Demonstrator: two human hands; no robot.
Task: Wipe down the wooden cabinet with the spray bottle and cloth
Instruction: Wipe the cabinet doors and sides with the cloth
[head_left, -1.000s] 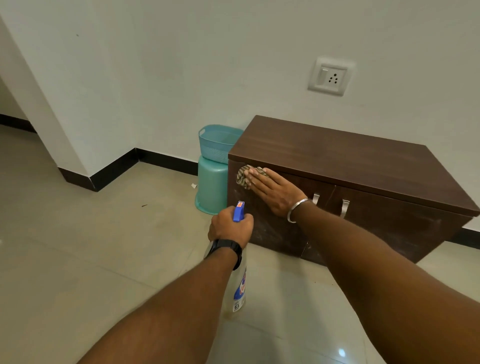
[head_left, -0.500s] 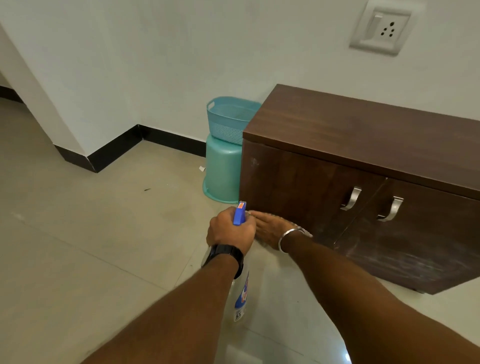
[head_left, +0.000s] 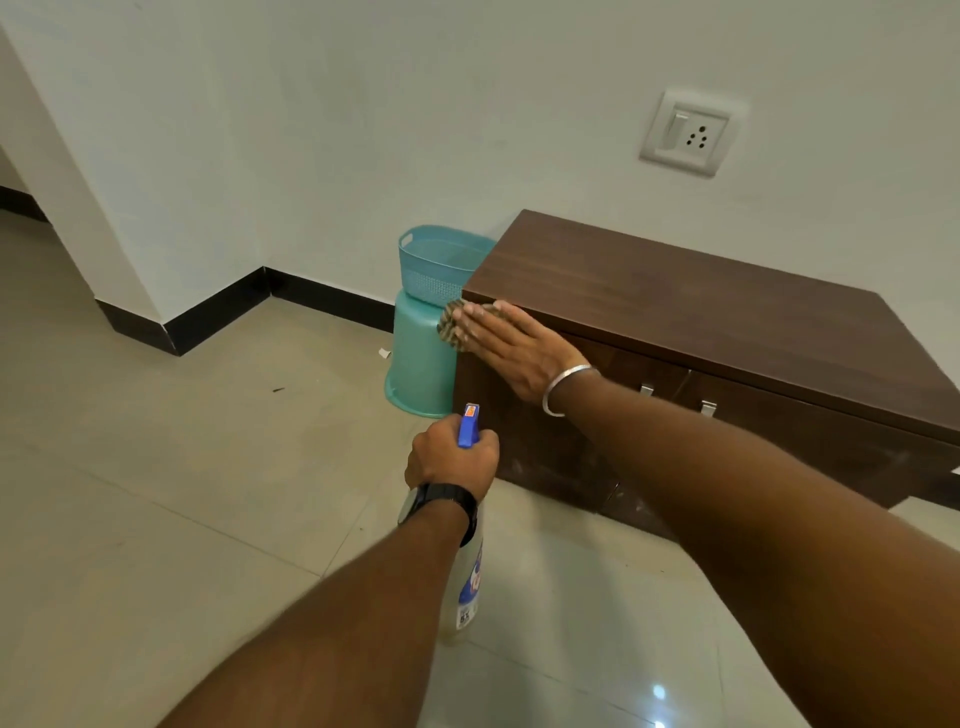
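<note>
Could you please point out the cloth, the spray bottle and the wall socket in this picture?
cloth (head_left: 448, 328): head view, bunched edge beyond the fingertips.
spray bottle (head_left: 469, 597): head view, labelled body below the wrist.
wall socket (head_left: 687, 133): head view, centre of faceplate.

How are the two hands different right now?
The left hand is curled shut around the spray bottle; the right hand lies flat, pressing the cloth on the cabinet. The left wrist wears a black watch; the right wears a silver bangle. Both hold cleaning things.

Dark brown wood-grain cabinet (head_left: 691, 306); beige-brown striped cloth (head_left: 451, 328); blue-triggered clear spray bottle (head_left: 470, 582), blue-white label; teal perforated plastic basket (head_left: 434, 265); black wristwatch (head_left: 447, 501); silver bangle (head_left: 563, 387).
</note>
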